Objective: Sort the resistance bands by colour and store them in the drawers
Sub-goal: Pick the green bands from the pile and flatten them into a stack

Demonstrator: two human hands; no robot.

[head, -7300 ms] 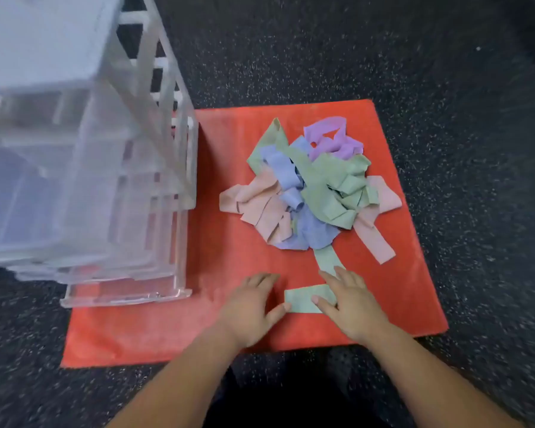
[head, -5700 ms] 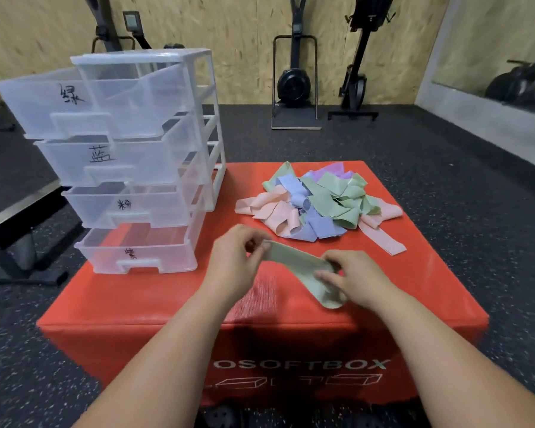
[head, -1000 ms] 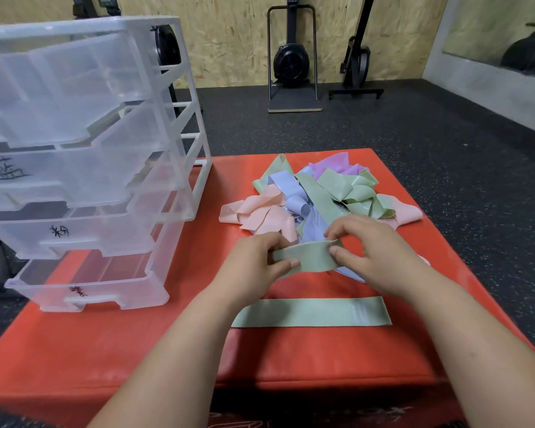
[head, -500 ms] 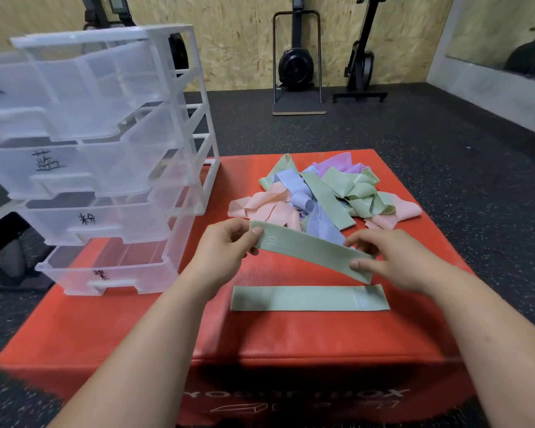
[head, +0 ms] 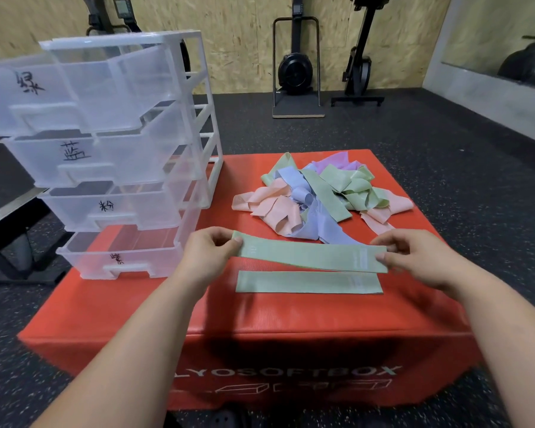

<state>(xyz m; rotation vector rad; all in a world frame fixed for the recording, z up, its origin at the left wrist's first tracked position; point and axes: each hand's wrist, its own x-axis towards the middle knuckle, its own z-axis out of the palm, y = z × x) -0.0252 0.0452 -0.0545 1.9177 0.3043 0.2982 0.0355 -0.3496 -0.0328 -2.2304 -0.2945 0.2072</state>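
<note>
My left grip (head: 209,251) and right grip (head: 414,257) each pinch one end of a green band (head: 309,256), thumb against fingers. The band spans flat between them, just above the red surface (head: 260,316). Just under the grips, on my side, a second green band (head: 306,282) lies flat on the surface. Beyond the grips sits the tangled pile (head: 315,196). Beyond and to the left of the left grip stands the drawer unit (head: 121,149).

Risks as I judge them:
- The band looks taut, so if one pinch slackens the free end could snap toward the other grip and land crumpled instead of squarely on the lower band.
- Setting it down skewed would leave a messy stack that is harder to lift as one.
- The drawers all stand pulled out, so a push on the top drawer (head: 59,91) from the left grip might tip the light unit toward me.
- The labels are handwritten, and misreading one would put green bands in the wrong drawer.

Count:
- two grips, both occupied
- two green bands clear of the pile
- one pile showing four colours: green, pink, blue and purple
- four drawers, each labelled

The bands in the pile overlap too much for me to number them. The drawers look empty to me.
</note>
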